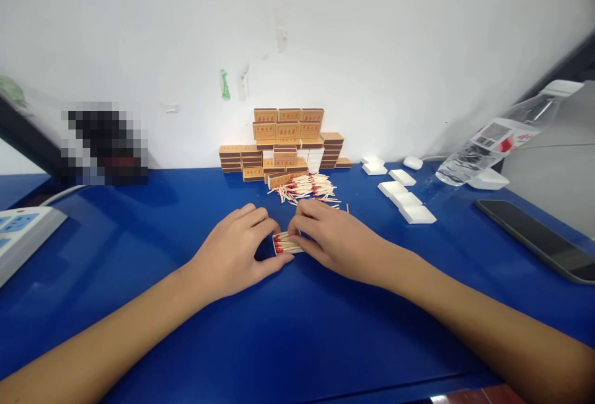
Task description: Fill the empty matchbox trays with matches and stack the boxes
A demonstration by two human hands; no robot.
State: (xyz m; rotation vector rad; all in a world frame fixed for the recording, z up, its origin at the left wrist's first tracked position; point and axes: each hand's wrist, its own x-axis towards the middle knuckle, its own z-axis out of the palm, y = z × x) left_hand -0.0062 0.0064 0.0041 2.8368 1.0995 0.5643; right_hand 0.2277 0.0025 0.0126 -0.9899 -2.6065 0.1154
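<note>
On the blue table a small white matchbox tray (pixel 301 251) lies between my hands, filled with red-headed matches (pixel 284 243). My left hand (pixel 239 246) grips the tray at its left end, thumb along the near side and index finger at the far side. From the right, my right hand (pixel 337 237) reaches over the tray with thumb and fingers pinched at the matches, covering the tray's right part. Just beyond my hands is a heap of loose matches (pixel 309 187).
Matchboxes (pixel 287 131) are stacked against the wall behind the heap. White empty trays (pixel 402 199) lie to the right, near a tilted water bottle (pixel 493 137) and a phone (pixel 539 240). A power strip (pixel 30 237) sits at the left edge.
</note>
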